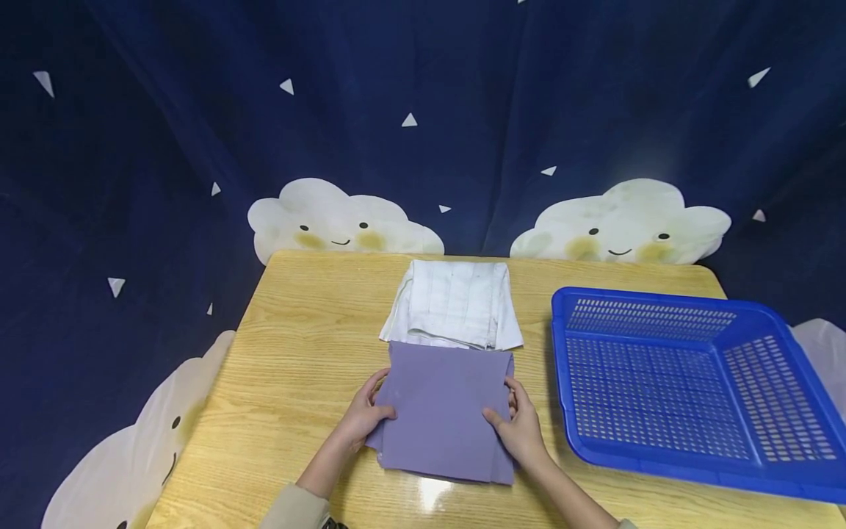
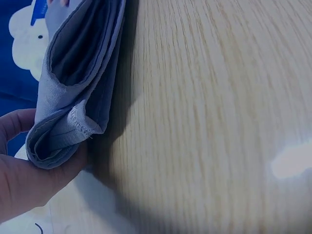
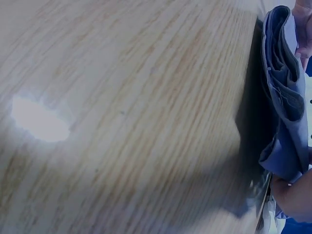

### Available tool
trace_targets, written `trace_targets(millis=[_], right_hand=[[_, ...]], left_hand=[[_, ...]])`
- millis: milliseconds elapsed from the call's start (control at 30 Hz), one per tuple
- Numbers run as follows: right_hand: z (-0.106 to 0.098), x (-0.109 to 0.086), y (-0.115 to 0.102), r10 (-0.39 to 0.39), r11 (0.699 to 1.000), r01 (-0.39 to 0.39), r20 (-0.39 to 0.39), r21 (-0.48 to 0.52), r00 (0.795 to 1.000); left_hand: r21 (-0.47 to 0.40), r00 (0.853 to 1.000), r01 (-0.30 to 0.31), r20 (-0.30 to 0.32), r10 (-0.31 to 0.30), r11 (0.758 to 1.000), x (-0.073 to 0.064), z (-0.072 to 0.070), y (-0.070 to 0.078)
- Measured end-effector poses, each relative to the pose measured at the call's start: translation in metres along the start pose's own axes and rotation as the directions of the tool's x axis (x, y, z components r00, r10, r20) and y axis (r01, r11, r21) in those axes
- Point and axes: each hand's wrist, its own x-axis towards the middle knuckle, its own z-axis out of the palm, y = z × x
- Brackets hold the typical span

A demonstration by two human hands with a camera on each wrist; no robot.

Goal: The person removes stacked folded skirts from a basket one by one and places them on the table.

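A folded purple-grey garment (image 1: 443,411) is held at its two sides, just above the table by the wrist views. My left hand (image 1: 362,416) grips its left edge, thumb on top and fingers beneath. On the right edge, my right hand (image 1: 522,432) pinches it the same way, thumb over the top layer. Several stacked fabric layers of the garment (image 2: 73,97) show edge-on in the left wrist view. A similar stack of folds in the garment (image 3: 285,97) appears in the right wrist view. Behind it lies a folded white garment (image 1: 456,301), flat on the wood, its near edge meeting the purple-grey one.
A blue plastic basket (image 1: 661,297) with mesh walls stands at the right of the wooden table (image 1: 304,316). Beyond the table's far edge hangs a dark blue curtain (image 1: 463,88) printed with clouds and white triangles.
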Motion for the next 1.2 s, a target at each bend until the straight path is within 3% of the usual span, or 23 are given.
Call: trace_targets(millis=[700, 1000, 1200], right_hand=[[0.0, 0.0, 0.011, 0.012, 0.995, -0.014, -0.016, -0.102, 1.0], [-0.002, 0.002, 0.023, -0.012, 0.98, 0.007, -0.028, -0.198, 1.0], [-0.003, 0.003, 0.025, -0.031, 0.966, 0.027, -0.012, -0.258, 0.999]], left_hand=[[0.111, 0.998, 0.025, -0.06, -0.018, 0.994, -0.005, 0.003, 0.006], [0.18, 0.996, -0.005, -0.085, 0.02, 0.984, -0.002, 0.004, -0.002], [0.211, 0.997, -0.028, -0.068, 0.043, 0.977, -0.001, 0.003, -0.003]])
